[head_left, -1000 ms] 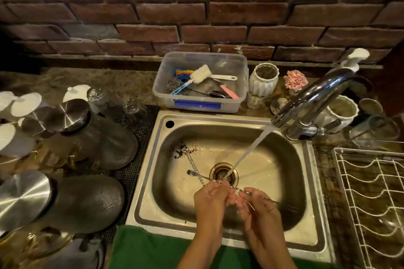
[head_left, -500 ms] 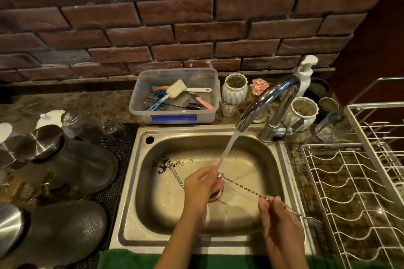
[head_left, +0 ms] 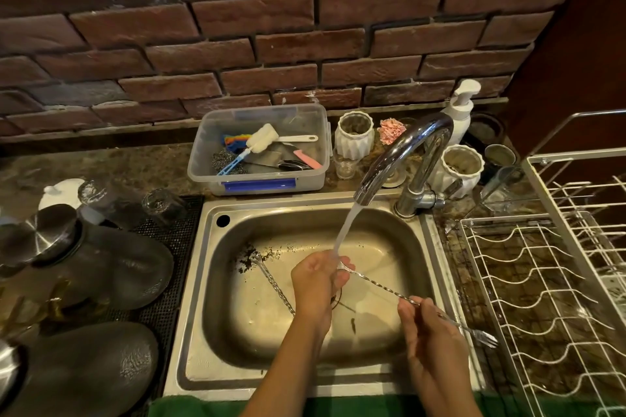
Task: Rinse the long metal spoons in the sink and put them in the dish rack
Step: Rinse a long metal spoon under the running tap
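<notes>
One stainless sink (head_left: 203, 332), rectangular basin with rounded corners, dull and water-spotted; dark specks scattered at its back-left. One white wire dish rack (head_left: 528, 298) to the right, wavy plate slots, nothing seen in the near tier. Two large dark textured rounded vessels (head_left: 135, 267) on a black mesh mat left of the sink, steel discs on them. One clear plastic tub (head_left: 305, 179) behind the sink, blue latch, holding brushes and a steel scourer. One curved chrome tap (head_left: 406, 149), running; stream falls onto the left hand (head_left: 316, 281). Two white ribbed ceramic pots (head_left: 354, 135) beside the tap.

Long metal spoons, two counted, both thin with twisted stems. First spoon (head_left: 382, 288): held across the basin above the drain, bowl end enclosed in the left hand's curled fingers under the stream, stem running down-right to the right hand (head_left: 430, 332), which pinches it past mid-length; a small forked end (head_left: 487, 338) sticks out beyond that hand, over the sink's right rim. Second spoon (head_left: 274, 284): lying loose on the basin floor, left of the left hand, untouched.
</notes>
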